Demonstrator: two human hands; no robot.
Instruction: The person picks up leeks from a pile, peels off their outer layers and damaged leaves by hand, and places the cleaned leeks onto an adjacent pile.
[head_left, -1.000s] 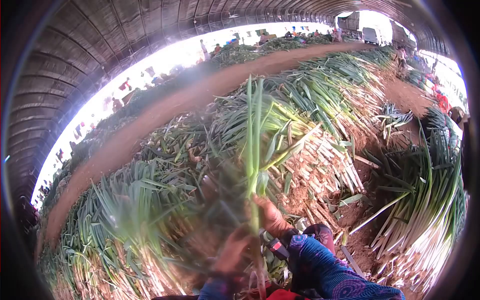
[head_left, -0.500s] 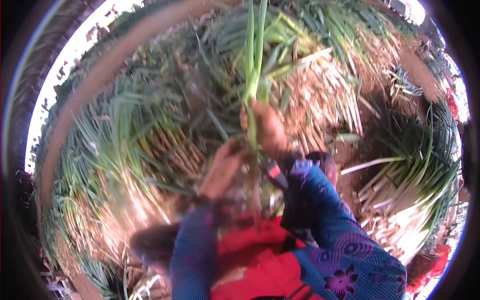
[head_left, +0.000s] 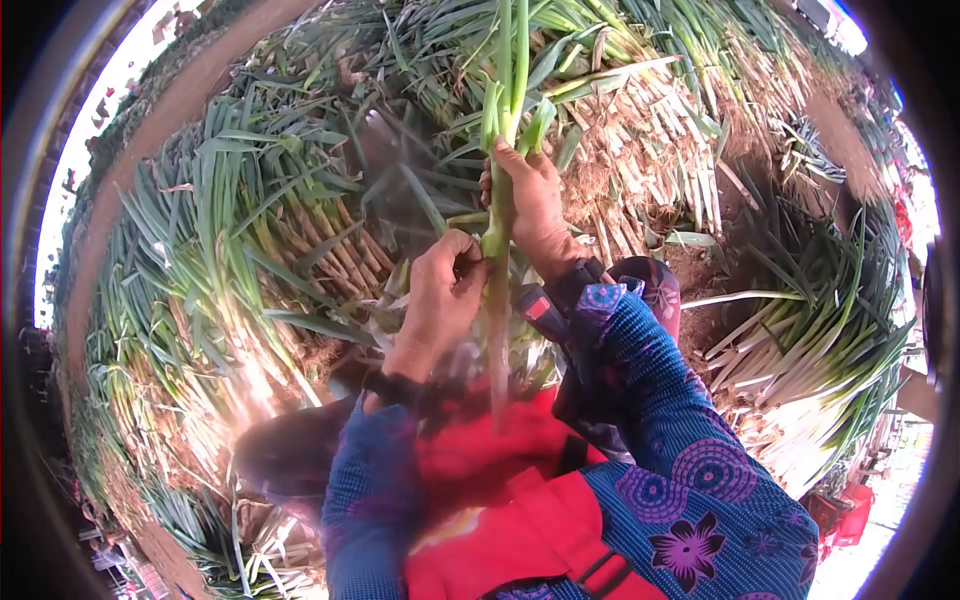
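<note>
Upright in front of me stands a long green onion (head_left: 497, 225), its green leaves at the top and its pale lower shank reaching down toward my lap, blurred. My right hand (head_left: 537, 205) is wrapped round the upper stalk, thumb on the near side. A short green leaf piece (head_left: 538, 124) sticks out above that hand. Lower down, my left hand (head_left: 440, 295) is closed in a pinch against the stalk's left side. Its fingertips touch the onion's outer layer; whether they grip a strip of it is hard to make out.
Bundles of green onions (head_left: 240, 290) lie at the left, with more rooted onions (head_left: 640, 160) at the back right. A pile of pale-stemmed onions (head_left: 800, 330) rests at the right on bare soil (head_left: 700, 320). Red cloth (head_left: 500, 440) covers my lap.
Both hands and the onion appear higher in the view. The left hand has come up the stalk, its fingers now pinched at the side. A leaf piece stands out more clearly above the right hand.
</note>
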